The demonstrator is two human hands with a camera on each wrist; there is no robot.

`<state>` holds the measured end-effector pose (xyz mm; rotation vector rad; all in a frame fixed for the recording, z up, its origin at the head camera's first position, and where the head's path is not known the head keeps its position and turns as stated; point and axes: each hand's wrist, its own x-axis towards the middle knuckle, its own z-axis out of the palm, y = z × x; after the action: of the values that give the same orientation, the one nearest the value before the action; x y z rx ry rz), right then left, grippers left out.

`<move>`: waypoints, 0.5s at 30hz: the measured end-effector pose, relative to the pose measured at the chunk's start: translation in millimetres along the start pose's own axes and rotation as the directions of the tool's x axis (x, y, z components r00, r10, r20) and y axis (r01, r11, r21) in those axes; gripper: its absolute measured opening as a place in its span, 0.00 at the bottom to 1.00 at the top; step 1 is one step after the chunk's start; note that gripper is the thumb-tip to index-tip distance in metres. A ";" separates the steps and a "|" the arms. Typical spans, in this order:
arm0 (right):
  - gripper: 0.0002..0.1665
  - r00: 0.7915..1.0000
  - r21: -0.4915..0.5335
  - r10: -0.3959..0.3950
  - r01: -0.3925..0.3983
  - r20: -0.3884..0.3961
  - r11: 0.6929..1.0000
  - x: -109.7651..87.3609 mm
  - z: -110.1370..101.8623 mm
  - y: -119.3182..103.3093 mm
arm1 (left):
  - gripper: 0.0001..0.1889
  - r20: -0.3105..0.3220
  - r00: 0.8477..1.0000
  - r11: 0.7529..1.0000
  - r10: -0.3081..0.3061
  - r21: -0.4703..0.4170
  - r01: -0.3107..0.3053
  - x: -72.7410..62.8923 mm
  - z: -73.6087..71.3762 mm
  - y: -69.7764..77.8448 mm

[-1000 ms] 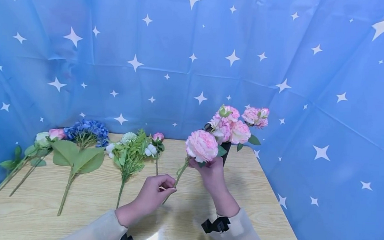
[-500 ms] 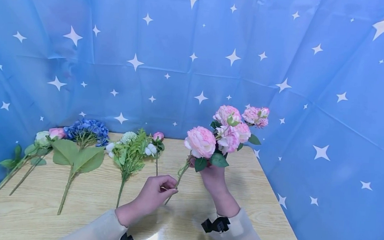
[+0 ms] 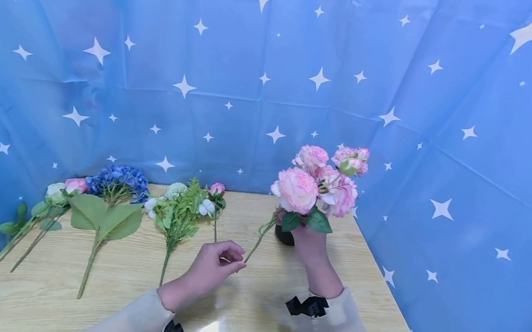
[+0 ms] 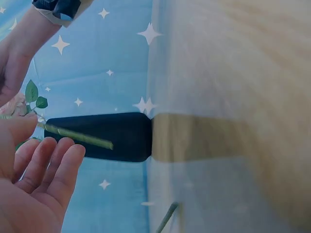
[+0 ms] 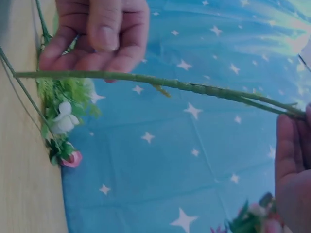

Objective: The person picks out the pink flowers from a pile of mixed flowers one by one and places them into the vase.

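My right hand grips a pink peony by the upper stem, just below its bloom and dark green leaves. Its bare green stem slants down to the left. My left hand stays near the lower stem, fingers loosely bent; in the right wrist view its thumb is apart from the stem. Whether its fingertips touch the stem I cannot tell. A black vase stands upright behind, mostly hidden by my right hand in the head view. More pink blooms crowd behind; which are in the vase is unclear.
On the wooden table lie a blue hydrangea, a green sprig with white blooms, a small pink rose, and white and pink roses at far left. A starry blue curtain hangs behind.
My right hand has moved right with the peony, and its blooms have turned and shifted right. The stem has slid away through my left fingers, which have loosened. The vase's base now shows.
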<state>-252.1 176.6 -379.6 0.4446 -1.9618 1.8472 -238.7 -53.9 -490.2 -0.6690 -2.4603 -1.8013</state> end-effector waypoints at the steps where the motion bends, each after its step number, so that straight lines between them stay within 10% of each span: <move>1: 0.06 1.000 0.032 0.013 -0.013 -0.018 0.999 1.1 -3.0 -0.3 | 0.10 -0.006 1.000 1.000 0.005 0.002 -0.005 1.8 -1.5 0.0; 15: 0.12 0.965 0.153 -0.133 0.170 -0.224 0.974 22.2 -56.3 -2.5 | 0.05 -0.127 0.950 0.949 0.286 0.178 -0.261 56.6 -8.2 1.2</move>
<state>-265.8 233.5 -364.1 0.4168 -1.5922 1.8871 -291.6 -42.6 -471.5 -0.7852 -2.2515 -1.4800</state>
